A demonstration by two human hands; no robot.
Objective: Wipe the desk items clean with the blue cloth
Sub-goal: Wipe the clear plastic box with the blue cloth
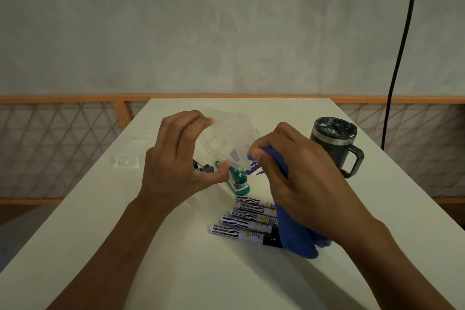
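Observation:
My left hand (176, 158) grips a clear plastic container (224, 133), holding it tilted above the white desk (125, 234). Bunched in my right hand (302, 184) is the blue cloth (297, 236), which presses against the container's right edge; its loose end hangs down onto the desk. Below the container lies a green stapler (239, 181), partly hidden by my left thumb. Several white markers (246, 221) lie side by side in front of it, their right ends under the cloth.
A dark green mug with a lid and handle (334, 143) stands at the right. A clear plastic lid (127, 161) lies at the left edge. Black binder clips (201, 166) peek out behind my left hand. A black cable (400, 53) hangs at the right.

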